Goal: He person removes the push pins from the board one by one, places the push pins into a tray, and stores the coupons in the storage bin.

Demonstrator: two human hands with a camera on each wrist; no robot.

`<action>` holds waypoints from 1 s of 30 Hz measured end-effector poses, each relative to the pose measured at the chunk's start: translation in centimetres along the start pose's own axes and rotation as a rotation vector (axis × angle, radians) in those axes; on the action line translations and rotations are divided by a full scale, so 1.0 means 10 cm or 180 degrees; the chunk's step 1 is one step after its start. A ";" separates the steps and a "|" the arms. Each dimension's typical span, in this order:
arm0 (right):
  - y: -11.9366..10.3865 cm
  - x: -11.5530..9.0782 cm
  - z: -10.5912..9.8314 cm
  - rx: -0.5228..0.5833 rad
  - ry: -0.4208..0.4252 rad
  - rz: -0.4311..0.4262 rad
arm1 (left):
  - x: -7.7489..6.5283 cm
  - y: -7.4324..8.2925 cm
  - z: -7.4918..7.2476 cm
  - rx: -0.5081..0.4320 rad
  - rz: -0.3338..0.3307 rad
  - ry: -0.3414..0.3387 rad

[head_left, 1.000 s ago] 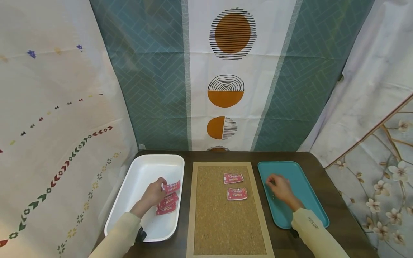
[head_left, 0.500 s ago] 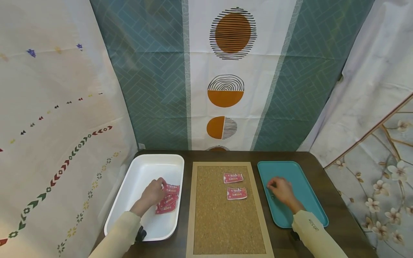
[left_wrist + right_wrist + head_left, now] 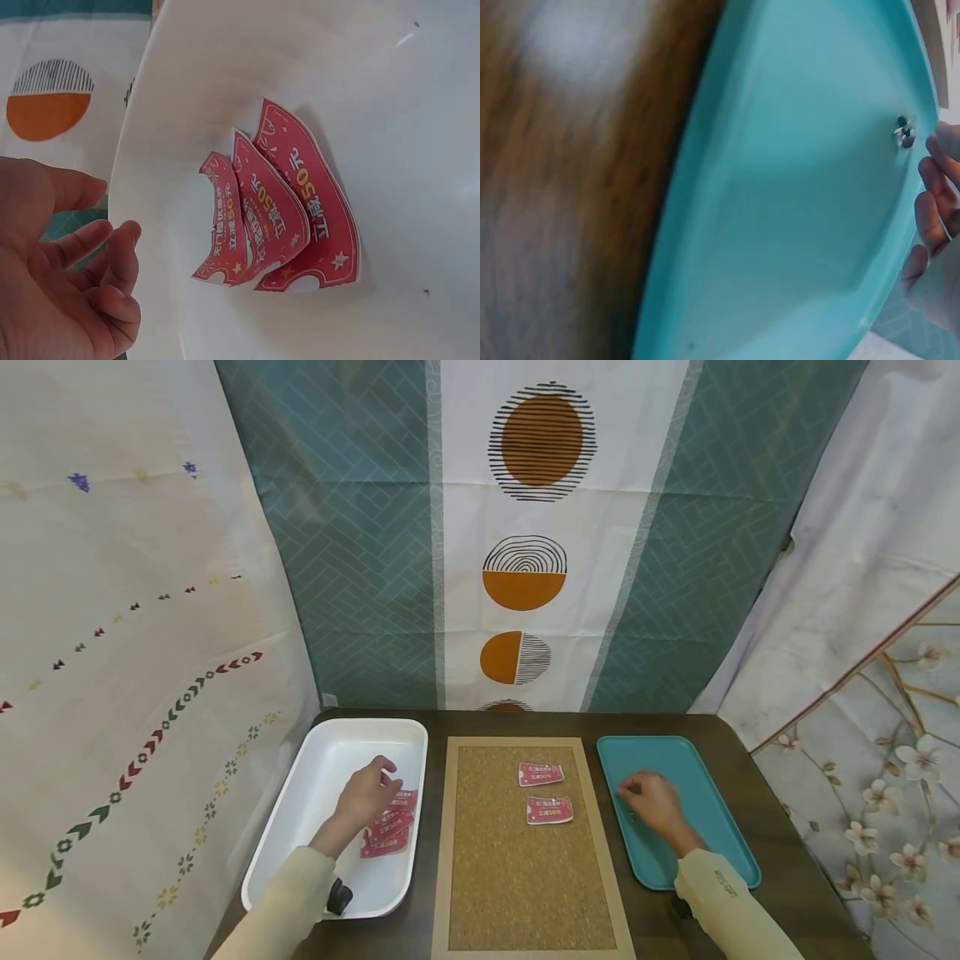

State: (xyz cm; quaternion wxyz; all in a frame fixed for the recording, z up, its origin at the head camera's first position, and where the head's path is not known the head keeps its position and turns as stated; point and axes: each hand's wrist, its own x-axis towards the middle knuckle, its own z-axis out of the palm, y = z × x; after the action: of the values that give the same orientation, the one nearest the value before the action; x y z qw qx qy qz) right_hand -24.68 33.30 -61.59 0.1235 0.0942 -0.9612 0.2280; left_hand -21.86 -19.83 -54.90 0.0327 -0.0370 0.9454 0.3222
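Over the white tray, my left hand has its fingers loosely bent and apart, holding nothing. Three red paper coupons lie overlapped in that tray, just beside the hand in the left wrist view. Above the teal tray, my right hand has curled fingers, with thumb and index tips close together. Whether a tiny item is between those tips cannot be seen. A few small shiny metal pieces lie in the teal tray near the fingertips.
Between the trays lies a wood-framed cork board. Two red coupons, an upper one and a lower one, are on its upper right. A dark wooden table carries everything, with a patterned curtain behind.
My left hand lowered a lifted coupon onto the others, let go of it, and rose slightly with its fingers spread. The right hand stayed almost still over the teal tray.
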 end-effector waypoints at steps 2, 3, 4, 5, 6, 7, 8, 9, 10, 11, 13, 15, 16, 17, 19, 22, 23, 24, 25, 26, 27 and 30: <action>-0.03 0.02 0.02 -0.0011 0.0071 -0.0033 | 0.00 0.05 0.01 -0.0079 0.0035 0.0021; -0.05 0.03 0.03 -0.0012 0.0091 -0.0049 | 0.00 0.08 0.02 -0.0121 0.0054 0.0028; -0.07 0.04 0.04 -0.0015 0.0110 -0.0056 | 0.00 0.10 0.03 -0.0156 0.0079 0.0042; -0.09 0.05 0.04 -0.0017 0.0122 -0.0067 | 0.00 0.13 0.04 -0.0181 0.0105 0.0057; -0.12 0.07 0.05 -0.0016 0.0135 -0.0070 | 0.01 0.16 0.05 -0.0215 0.0114 0.0067; -0.14 0.08 0.05 -0.0013 0.0151 -0.0084 | 0.01 0.18 0.06 -0.0243 0.0132 0.0080; -0.16 0.09 0.05 0.0001 0.0159 -0.0099 | 0.01 0.21 0.08 -0.0265 0.0156 0.0092; -0.19 0.10 0.05 0.0026 0.0165 -0.0100 | 0.01 0.23 0.09 -0.0276 0.0182 0.0112; -0.22 0.11 0.05 0.0045 0.0176 -0.0106 | 0.02 0.26 0.10 -0.0281 0.0208 0.0129; -0.25 0.11 0.05 0.0061 0.0180 -0.0108 | 0.02 0.29 0.11 -0.0294 0.0238 0.0141; -0.30 0.13 0.06 0.0108 0.0177 -0.0131 | 0.03 0.33 0.13 -0.0311 0.0306 0.0156; -0.35 0.15 0.07 0.0125 0.0155 -0.0128 | 0.04 0.39 0.16 -0.0306 0.0363 0.0157; -0.37 0.15 0.07 0.0133 0.0144 -0.0132 | 0.05 0.41 0.17 -0.0318 0.0382 0.0148; -0.39 0.16 0.08 0.0132 0.0132 -0.0137 | 0.05 0.43 0.18 -0.0330 0.0402 0.0136; -0.42 0.17 0.10 0.0124 0.0134 -0.0165 | 0.05 0.49 0.21 -0.0371 0.0440 0.0117; -0.47 0.19 0.13 0.0147 0.0163 -0.0229 | 0.06 0.57 0.25 -0.0462 0.0473 0.0080; -0.49 0.20 0.14 0.0155 0.0175 -0.0256 | 0.06 0.60 0.27 -0.0488 0.0488 0.0071; -0.51 0.20 0.15 0.0174 0.0192 -0.0281 | 0.07 0.62 0.28 -0.0507 0.0511 0.0069; -0.52 0.20 0.16 0.0195 0.0196 -0.0310 | 0.07 0.64 0.29 -0.0524 0.0527 0.0062; -0.54 0.21 0.17 0.0218 0.0195 -0.0318 | 0.07 0.66 0.31 -0.0544 0.0547 0.0058; -0.56 0.21 0.18 0.0237 0.0186 -0.0315 | 0.07 0.68 0.32 -0.0555 0.0588 0.0060; -0.60 0.23 0.21 0.0255 0.0140 -0.0308 | 0.07 0.72 0.36 -0.0577 0.0670 0.0068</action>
State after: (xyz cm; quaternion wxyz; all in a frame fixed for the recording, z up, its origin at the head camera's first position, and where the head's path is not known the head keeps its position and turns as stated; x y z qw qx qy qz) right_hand -25.84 26.80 -60.31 0.1516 0.1403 -0.9427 0.2620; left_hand -23.04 -11.96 -53.42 -0.0148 0.0561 0.9114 0.4075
